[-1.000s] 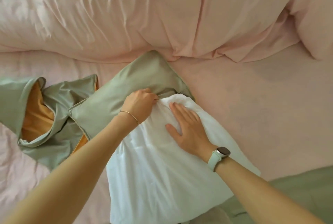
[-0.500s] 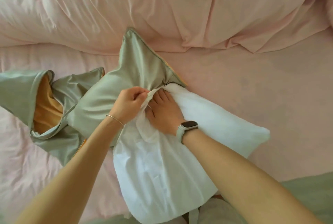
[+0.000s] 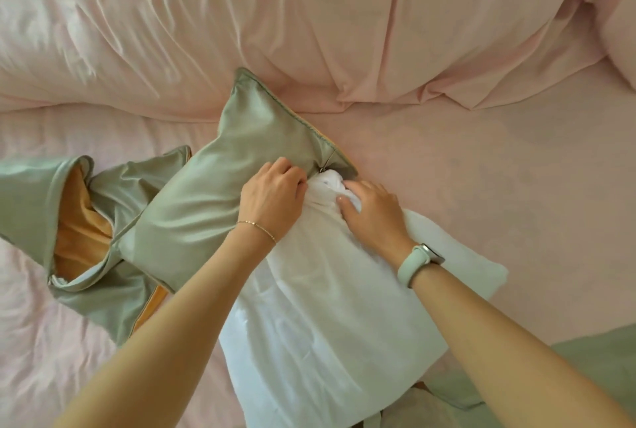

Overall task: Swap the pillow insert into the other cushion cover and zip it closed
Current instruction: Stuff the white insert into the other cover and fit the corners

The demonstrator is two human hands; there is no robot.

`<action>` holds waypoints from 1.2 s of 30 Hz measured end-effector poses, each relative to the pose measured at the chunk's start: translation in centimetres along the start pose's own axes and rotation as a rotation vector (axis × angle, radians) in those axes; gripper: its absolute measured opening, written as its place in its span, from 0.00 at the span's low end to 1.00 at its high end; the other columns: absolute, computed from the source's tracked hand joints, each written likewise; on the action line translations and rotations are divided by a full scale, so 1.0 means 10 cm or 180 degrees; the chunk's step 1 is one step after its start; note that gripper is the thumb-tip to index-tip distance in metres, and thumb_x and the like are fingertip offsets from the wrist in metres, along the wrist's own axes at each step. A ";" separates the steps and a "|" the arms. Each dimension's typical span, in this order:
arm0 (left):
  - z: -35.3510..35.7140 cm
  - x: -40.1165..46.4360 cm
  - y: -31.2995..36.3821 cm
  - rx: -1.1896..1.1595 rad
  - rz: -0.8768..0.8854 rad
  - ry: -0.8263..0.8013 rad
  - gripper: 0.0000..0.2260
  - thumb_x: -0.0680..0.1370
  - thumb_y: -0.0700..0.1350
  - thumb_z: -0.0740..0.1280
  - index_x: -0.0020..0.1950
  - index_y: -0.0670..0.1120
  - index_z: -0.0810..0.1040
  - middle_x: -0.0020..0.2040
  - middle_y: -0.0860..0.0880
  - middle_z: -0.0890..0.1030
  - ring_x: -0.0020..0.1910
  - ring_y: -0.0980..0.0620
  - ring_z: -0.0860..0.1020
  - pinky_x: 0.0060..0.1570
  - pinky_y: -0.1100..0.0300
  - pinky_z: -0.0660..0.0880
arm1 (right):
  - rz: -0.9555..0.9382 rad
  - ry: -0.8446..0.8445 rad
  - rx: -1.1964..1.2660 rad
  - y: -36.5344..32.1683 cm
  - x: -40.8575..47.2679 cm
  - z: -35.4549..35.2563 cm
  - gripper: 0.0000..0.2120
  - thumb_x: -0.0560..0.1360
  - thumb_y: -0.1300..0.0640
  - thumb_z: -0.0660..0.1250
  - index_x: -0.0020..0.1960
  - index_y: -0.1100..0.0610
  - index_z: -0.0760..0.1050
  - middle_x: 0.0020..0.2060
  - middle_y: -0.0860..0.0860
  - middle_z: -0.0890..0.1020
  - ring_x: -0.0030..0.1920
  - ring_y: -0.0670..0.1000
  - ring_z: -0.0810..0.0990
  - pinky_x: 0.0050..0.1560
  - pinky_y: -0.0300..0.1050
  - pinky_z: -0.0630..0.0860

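nearest, the white pillow insert (image 3: 327,324) lies on the pink bed (image 3: 499,187), most of it outside the cover. the right hand (image 3: 373,211) bunches its far end, fingers curled into the fabric. the left hand (image 3: 272,199) pinches the open edge of the green cushion cover (image 3: 220,197). left of it lies a second green cover (image 3: 69,221), showing its orange lining.

Flat pink bedsheet (image 3: 481,193) right of the white pillow insert (image 3: 327,324) lies open; left of it, a crumpled green, orange-lined cover (image 3: 79,221); beyond, bunched pink duvet (image 3: 309,15).
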State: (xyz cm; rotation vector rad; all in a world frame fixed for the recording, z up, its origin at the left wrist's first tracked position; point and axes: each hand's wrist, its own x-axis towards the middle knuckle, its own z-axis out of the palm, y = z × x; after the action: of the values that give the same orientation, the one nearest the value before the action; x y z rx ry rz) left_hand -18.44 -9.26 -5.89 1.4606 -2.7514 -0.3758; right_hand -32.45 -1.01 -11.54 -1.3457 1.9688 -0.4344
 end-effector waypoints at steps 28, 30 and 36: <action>0.08 -0.60 -0.03 -0.0429 -0.0587 0.0886 0.09 0.73 0.44 0.64 0.48 0.42 0.79 0.41 0.43 0.75 0.43 0.48 0.68 0.44 0.57 0.67 | -0.1000 0.0882 0.0294 -0.07 -0.25 0.01 0.18 0.74 0.60 0.54 0.58 0.64 0.77 0.53 0.57 0.81 0.54 0.54 0.77 0.56 0.45 0.66; 0.11 -0.80 -0.08 -0.0577 -0.0737 0.1263 0.05 0.74 0.43 0.65 0.46 0.42 0.78 0.40 0.43 0.75 0.42 0.48 0.68 0.43 0.55 0.68 | -0.1149 0.1189 0.0385 -0.13 -0.31 -0.04 0.18 0.75 0.62 0.55 0.61 0.64 0.75 0.56 0.57 0.80 0.57 0.53 0.74 0.60 0.47 0.66; 0.07 -1.11 -0.32 -0.0167 -0.1063 0.1960 0.03 0.74 0.41 0.68 0.45 0.46 0.75 0.40 0.45 0.77 0.41 0.49 0.69 0.43 0.57 0.64 | -0.2480 0.0932 -0.0202 -0.59 -0.73 0.25 0.19 0.70 0.64 0.59 0.58 0.63 0.78 0.57 0.58 0.79 0.62 0.57 0.73 0.66 0.58 0.64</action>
State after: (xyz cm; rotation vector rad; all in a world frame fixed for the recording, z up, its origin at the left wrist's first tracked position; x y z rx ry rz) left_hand -9.63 -1.77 -6.05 1.6714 -2.0153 0.0137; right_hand -25.15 3.46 -6.97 -2.1745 1.6057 -0.9766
